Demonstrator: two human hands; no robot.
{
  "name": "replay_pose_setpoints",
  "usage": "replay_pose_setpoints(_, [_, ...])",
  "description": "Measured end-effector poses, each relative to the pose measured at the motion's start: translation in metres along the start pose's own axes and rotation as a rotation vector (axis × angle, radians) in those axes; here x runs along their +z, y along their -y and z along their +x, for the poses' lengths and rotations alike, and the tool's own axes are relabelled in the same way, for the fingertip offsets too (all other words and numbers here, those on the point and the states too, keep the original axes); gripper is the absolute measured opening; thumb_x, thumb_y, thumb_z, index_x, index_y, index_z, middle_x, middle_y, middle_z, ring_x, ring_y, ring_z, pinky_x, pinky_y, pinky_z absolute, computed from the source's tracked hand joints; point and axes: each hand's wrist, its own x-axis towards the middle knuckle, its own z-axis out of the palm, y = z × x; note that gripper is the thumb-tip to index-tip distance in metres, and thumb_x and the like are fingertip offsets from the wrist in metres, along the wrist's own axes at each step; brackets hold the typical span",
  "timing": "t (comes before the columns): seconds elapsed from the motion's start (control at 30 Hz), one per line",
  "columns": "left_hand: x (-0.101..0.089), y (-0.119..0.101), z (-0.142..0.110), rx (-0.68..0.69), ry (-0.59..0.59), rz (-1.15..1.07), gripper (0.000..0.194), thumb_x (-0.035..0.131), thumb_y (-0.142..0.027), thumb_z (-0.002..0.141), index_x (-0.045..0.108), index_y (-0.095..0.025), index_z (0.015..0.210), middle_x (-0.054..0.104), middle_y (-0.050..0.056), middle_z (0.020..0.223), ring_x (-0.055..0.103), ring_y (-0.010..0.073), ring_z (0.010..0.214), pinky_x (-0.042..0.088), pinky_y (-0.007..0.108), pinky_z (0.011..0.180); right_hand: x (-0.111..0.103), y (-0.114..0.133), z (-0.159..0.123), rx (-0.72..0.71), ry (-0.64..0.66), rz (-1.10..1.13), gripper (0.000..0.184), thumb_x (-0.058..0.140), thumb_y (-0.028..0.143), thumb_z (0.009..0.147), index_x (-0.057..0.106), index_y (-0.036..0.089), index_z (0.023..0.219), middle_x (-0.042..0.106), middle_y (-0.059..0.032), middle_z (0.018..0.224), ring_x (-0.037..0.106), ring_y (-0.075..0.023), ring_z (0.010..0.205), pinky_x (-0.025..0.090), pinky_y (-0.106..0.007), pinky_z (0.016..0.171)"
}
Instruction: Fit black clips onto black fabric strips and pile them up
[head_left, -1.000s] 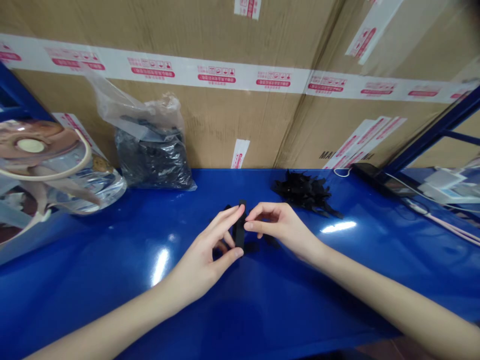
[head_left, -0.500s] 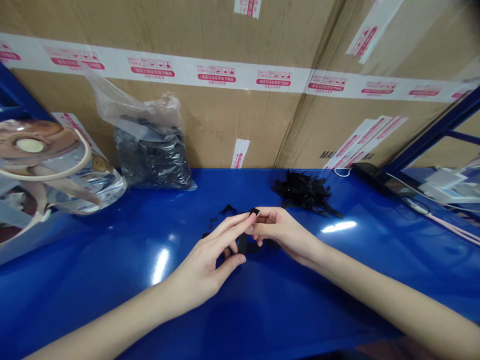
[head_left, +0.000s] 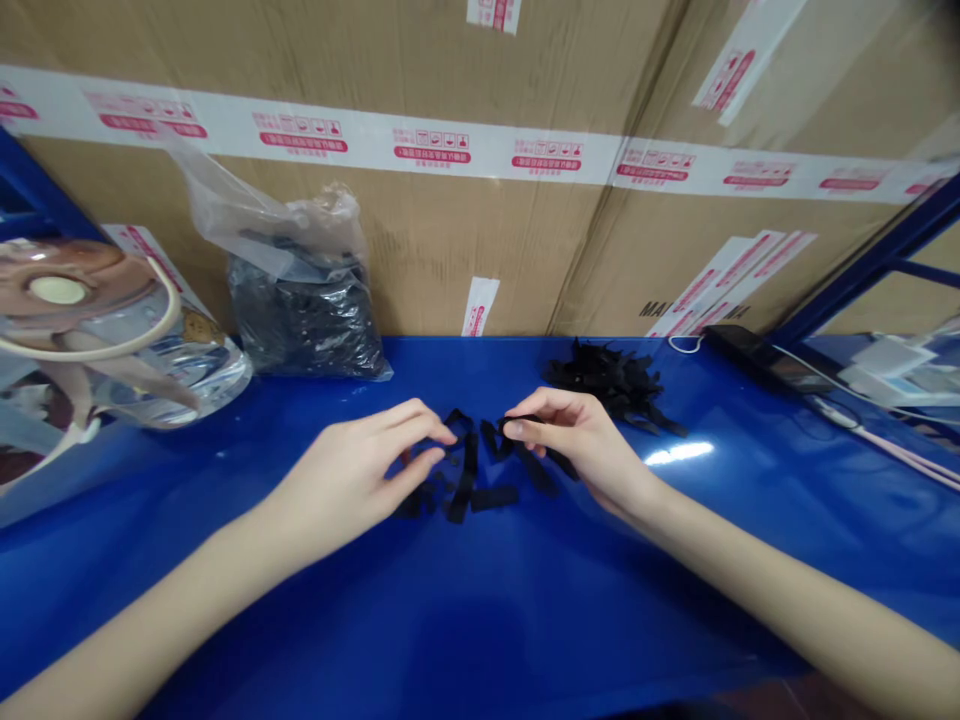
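The right hand point(head_left: 574, 440) pinches a black strip point(head_left: 519, 417) between thumb and forefinger; the left hand point(head_left: 349, 465), its grip loosely spread, sits just beside the loose black strips point(head_left: 465, 480) lying between both hands on the blue bench point(head_left: 300, 620).

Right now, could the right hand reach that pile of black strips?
Probably yes: the right hand lies just in front of the pile of black strips, with nothing visible in the way.
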Motion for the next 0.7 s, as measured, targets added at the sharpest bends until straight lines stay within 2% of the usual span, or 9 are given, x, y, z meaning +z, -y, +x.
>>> replay_pose_setpoints(0.1, [-0.01,0.008,0.003,0.011,0.219,0.21,0.017,0.052,-0.019,0.09,0.068,-0.022,0.09,0.068,0.0,0.091,0.067,0.0188,0.084,0.048,0.028,0.071,-0.001,0.003,0.001,-0.022,-0.012,-0.019,0.011,0.08,0.022,0.066,0.071,0.017,0.071,0.063,0.003,0.062,0.047,-0.0069,0.054,0.035,-0.022,0.052])
replay_pose_setpoints(0.2, [-0.009,0.005,0.004,0.006,0.325,0.283,0.016,0.055,-0.017,0.087,0.07,-0.024,0.09,0.069,0.0,0.09,0.068,0.0193,0.084,0.048,0.028,0.071,0.0,0.003,0.0,-0.029,0.015,-0.03,0.009,0.079,0.019,0.066,0.071,0.017,0.07,0.063,0.0028,0.062,0.048,-0.007,0.056,0.037,-0.022,0.054])
replay_pose_setpoints(0.3, [-0.004,0.001,0.003,0.032,0.339,0.33,0.016,0.056,-0.018,0.086,0.07,-0.023,0.09,0.069,0.001,0.089,0.068,0.0203,0.084,0.048,0.028,0.07,0.0,0.002,-0.001,-0.029,0.049,-0.021,0.009,0.079,0.019,0.067,0.07,0.017,0.07,0.064,0.0029,0.064,0.05,-0.007,0.056,0.039,-0.022,0.055])
replay_pose_setpoints(0.43, [0.001,0.0,0.002,0.105,0.297,0.334,0.017,0.055,-0.017,0.086,0.069,-0.022,0.092,0.069,0.002,0.091,0.068,0.0198,0.083,0.048,0.026,0.068,0.0,0.001,-0.002,-0.035,0.078,-0.031,0.01,0.079,0.022,0.068,0.07,0.017,0.072,0.063,0.0029,0.065,0.052,-0.0073,0.057,0.042,-0.022,0.056])
replay_pose_setpoints(0.63, [0.004,0.002,0.001,0.146,0.275,0.323,0.017,0.053,-0.012,0.084,0.067,-0.021,0.08,0.068,0.002,0.085,0.067,0.0181,0.077,0.046,0.024,0.065,0.0,-0.001,-0.002,-0.037,0.108,-0.056,0.011,0.079,0.025,0.07,0.071,0.019,0.074,0.065,0.0024,0.068,0.057,-0.009,0.061,0.048,-0.024,0.063])
replay_pose_setpoints(0.7, [0.006,0.002,0.001,0.146,0.234,0.308,0.018,0.051,-0.012,0.084,0.067,-0.02,0.078,0.067,0.001,0.081,0.066,0.0175,0.075,0.044,0.024,0.063,-0.001,-0.003,-0.003,-0.03,0.13,-0.046,0.012,0.079,0.027,0.069,0.072,0.02,0.075,0.067,0.0012,0.072,0.061,-0.0108,0.066,0.05,-0.025,0.066])
